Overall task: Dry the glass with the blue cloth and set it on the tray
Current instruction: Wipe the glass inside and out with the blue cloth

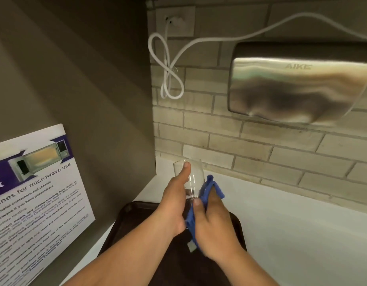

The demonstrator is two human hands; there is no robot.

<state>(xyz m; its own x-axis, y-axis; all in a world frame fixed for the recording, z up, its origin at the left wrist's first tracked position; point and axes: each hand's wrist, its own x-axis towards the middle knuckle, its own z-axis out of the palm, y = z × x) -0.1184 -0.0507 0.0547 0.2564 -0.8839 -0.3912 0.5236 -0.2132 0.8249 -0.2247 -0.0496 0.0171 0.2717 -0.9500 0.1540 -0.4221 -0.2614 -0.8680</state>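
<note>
A clear drinking glass [194, 174] is held above the dark brown tray [127, 215], tilted away from me. My left hand [174, 203] grips its side, thumb stretched along the wall toward the rim. My right hand [213, 221] holds the blue cloth [207, 193] bunched against the right side and base of the glass. Part of the cloth hangs down between my two hands, with a small label at its end. My forearms cover most of the tray.
The tray lies on a white counter [292, 234] in a corner. A brick wall behind carries a steel hand dryer [298, 87], its looped white cable [168, 67] and a socket. A microwave-use poster [34, 203] hangs on the grey left wall.
</note>
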